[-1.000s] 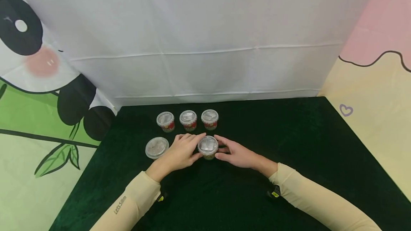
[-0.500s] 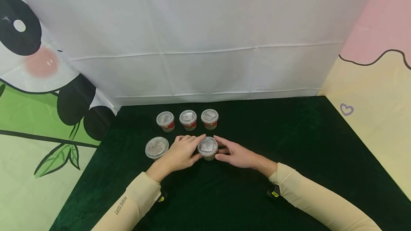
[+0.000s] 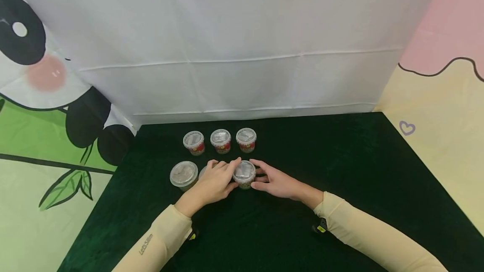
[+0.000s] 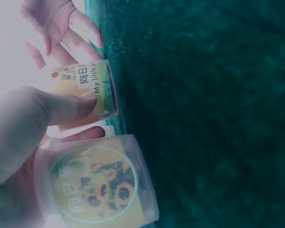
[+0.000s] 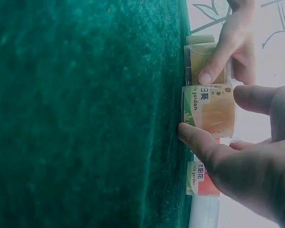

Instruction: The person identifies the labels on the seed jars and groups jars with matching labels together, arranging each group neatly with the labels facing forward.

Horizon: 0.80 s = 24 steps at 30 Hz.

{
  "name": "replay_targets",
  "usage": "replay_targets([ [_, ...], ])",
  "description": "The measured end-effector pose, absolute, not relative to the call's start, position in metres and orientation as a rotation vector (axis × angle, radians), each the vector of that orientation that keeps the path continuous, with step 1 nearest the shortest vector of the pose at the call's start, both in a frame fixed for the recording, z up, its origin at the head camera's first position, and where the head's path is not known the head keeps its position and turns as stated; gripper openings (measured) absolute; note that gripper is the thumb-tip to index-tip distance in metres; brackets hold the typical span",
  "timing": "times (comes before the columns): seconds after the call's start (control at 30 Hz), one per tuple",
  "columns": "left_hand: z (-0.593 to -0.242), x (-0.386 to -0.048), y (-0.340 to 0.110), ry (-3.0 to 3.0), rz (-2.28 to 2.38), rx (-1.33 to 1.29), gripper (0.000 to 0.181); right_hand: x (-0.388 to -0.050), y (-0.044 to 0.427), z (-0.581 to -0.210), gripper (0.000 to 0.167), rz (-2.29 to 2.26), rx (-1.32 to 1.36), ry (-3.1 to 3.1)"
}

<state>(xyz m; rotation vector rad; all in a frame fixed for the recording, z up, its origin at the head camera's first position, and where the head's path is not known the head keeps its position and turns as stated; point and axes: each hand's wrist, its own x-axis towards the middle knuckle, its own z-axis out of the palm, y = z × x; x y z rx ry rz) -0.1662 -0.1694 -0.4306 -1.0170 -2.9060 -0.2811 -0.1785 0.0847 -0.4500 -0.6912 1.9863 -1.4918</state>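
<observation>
A small lidded plastic cup point(image 3: 244, 171) stands between the two hands on the dark green cloth. My left hand point(image 3: 214, 181) holds its left side with thumb and index finger. My right hand point(image 3: 277, 181) is at the right side, its fingers spread and its thumb and index fingertips by the rim and base. In the right wrist view the cup point(image 5: 216, 111) shows a yellow-orange label with Chinese characters and "garden". A second cup point(image 3: 202, 172) is mostly hidden behind the left hand. Further left stands a wider lidded cup point(image 3: 183, 174); a sunflower-picture cup point(image 4: 99, 190) is close in the left wrist view.
Behind the hands, three lidded cups with red labels stand in a row: left point(image 3: 193, 142), middle point(image 3: 220, 141) and right point(image 3: 246, 139). A white cloth wall point(image 3: 242, 83) rises at the table's back edge, with printed panels on both sides.
The left hand has shifted very slightly, so part of the cup behind it now shows. The cup between the hands and the back row stay in place; the head view drifts a little.
</observation>
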Motion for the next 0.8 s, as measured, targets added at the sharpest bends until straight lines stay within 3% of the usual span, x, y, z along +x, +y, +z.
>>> replay_targets([
  [0.8, -0.429, -0.167, -0.173, -2.887, -0.317, -1.028, 0.073, -0.181, 0.089, -0.447, 0.065, -1.528, -0.651, 2.033],
])
